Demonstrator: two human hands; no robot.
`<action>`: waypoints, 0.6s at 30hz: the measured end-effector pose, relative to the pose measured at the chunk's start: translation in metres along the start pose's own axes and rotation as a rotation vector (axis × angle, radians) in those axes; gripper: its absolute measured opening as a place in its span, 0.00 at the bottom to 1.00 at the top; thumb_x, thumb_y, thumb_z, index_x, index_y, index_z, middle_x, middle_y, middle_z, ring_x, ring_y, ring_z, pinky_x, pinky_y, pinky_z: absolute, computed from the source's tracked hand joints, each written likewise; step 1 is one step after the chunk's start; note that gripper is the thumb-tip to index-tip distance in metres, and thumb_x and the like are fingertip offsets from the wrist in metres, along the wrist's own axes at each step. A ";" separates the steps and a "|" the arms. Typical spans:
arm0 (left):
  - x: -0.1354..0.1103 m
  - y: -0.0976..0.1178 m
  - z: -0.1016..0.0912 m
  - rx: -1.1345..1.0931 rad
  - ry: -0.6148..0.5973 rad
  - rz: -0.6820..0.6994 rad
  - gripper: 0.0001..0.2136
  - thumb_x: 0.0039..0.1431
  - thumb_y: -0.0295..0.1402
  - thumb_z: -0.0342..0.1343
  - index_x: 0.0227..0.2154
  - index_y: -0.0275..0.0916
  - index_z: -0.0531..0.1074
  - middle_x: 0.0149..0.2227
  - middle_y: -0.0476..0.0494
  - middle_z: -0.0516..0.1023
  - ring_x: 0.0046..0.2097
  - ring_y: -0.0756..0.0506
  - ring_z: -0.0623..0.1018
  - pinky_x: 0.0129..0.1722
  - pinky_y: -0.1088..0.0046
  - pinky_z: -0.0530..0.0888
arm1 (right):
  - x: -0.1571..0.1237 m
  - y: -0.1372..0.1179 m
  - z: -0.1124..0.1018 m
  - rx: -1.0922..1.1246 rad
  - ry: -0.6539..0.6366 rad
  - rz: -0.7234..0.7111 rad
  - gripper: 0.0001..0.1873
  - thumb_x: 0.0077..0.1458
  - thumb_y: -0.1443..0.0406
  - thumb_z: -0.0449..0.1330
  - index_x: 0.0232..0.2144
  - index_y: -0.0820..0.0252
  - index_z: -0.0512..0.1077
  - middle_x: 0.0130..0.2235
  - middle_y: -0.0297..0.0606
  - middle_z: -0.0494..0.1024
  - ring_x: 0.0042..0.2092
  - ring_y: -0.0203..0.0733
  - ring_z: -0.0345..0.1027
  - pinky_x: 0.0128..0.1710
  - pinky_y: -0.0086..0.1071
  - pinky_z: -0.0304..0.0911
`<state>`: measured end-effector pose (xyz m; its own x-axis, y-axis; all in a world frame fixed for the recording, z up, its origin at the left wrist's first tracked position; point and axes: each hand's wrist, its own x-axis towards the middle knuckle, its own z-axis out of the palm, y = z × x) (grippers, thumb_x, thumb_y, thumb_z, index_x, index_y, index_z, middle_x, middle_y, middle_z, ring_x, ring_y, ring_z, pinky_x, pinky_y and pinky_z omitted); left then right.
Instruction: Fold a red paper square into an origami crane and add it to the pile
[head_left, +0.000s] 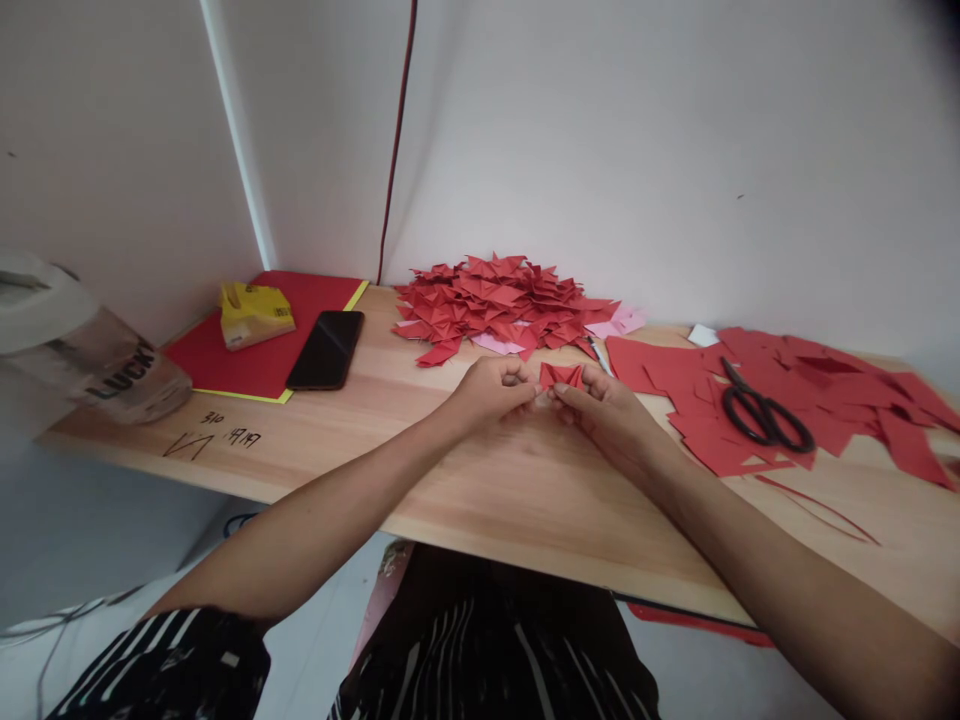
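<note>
A small piece of folded red paper [562,376] is held up between my two hands, just over the wooden table. My left hand [495,390] pinches its left side between thumb and fingers. On the right side, my right hand [604,405] grips it, thumb in front. Creases run across the paper's face, and my fingertips hide its lower edge and sides. Right behind my hands lies a heap of folded red paper pieces [499,300], with a few pink ones among them.
Black-handled scissors [765,415] rest on scattered red paper sheets [832,385] at the right. Leftward are a black phone [326,350], a yellow packet [256,315] on a red sheet [217,360], and a clear jug [127,370]. A wall [600,150] stands behind the table [480,490].
</note>
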<state>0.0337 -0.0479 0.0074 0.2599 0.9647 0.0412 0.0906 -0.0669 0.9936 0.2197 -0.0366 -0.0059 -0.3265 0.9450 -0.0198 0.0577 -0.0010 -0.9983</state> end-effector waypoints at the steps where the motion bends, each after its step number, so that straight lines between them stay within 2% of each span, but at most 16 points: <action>1: 0.000 0.000 0.000 -0.012 0.005 -0.006 0.05 0.50 0.30 0.57 0.24 0.34 0.68 0.21 0.49 0.73 0.21 0.55 0.70 0.19 0.82 0.63 | 0.000 0.000 0.000 0.004 0.002 0.006 0.14 0.51 0.55 0.66 0.33 0.56 0.68 0.29 0.33 0.73 0.25 0.33 0.59 0.25 0.30 0.54; 8: -0.001 0.008 -0.005 -0.145 0.115 -0.002 0.03 0.49 0.27 0.54 0.23 0.35 0.66 0.20 0.50 0.71 0.20 0.56 0.68 0.20 0.81 0.63 | -0.003 -0.011 0.004 0.195 0.009 0.048 0.17 0.48 0.56 0.68 0.29 0.56 0.64 0.29 0.32 0.72 0.28 0.33 0.61 0.27 0.30 0.56; 13: -0.001 0.014 -0.011 -0.266 0.216 0.027 0.03 0.50 0.26 0.53 0.23 0.35 0.66 0.20 0.51 0.69 0.21 0.56 0.67 0.22 0.81 0.63 | -0.004 -0.016 0.006 0.213 0.016 0.086 0.18 0.44 0.57 0.68 0.25 0.56 0.62 0.29 0.34 0.73 0.28 0.34 0.61 0.26 0.30 0.56; 18: 0.001 0.013 -0.011 -0.263 0.218 0.037 0.03 0.50 0.26 0.53 0.24 0.36 0.66 0.20 0.52 0.69 0.21 0.56 0.66 0.22 0.81 0.63 | -0.003 -0.017 0.004 0.258 -0.018 0.114 0.17 0.44 0.58 0.69 0.26 0.56 0.62 0.30 0.33 0.73 0.28 0.34 0.62 0.27 0.29 0.56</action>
<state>0.0241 -0.0452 0.0218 0.0441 0.9965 0.0708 -0.1733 -0.0622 0.9829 0.2159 -0.0413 0.0105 -0.3483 0.9280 -0.1319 -0.1457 -0.1926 -0.9704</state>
